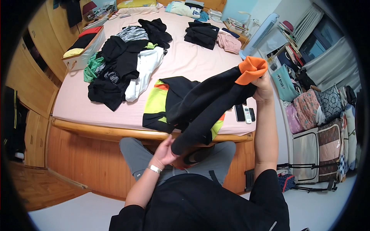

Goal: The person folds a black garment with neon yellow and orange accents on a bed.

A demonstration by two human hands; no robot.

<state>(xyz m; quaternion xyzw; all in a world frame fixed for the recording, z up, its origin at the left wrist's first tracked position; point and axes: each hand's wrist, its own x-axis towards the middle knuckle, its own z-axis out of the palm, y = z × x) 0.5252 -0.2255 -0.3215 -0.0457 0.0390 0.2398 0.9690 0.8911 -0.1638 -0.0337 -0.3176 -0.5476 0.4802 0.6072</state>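
My right hand [262,86] is raised at the right, gripping a black garment [202,99] by its folded-over orange band [252,70]. From there the black cloth slants down to the left in long folds. My left hand [165,152], with a metal watch or bracelet on the wrist, holds the lower end of a black sleeve-like part [185,141] just above my lap. Neon yellow panels [156,101] with orange trim spread on the bed under the raised cloth. Overlapping folds hide how these parts join.
A heap of black, white and green clothes [121,60] lies on the pink bed sheet [72,98]. Farther back are folded black clothes [201,35] and pink cloth [229,42]. A phone [239,113] and a white remote [247,114] lie near the wooden bed edge [86,127]. A fabric bin [86,49] stands left.
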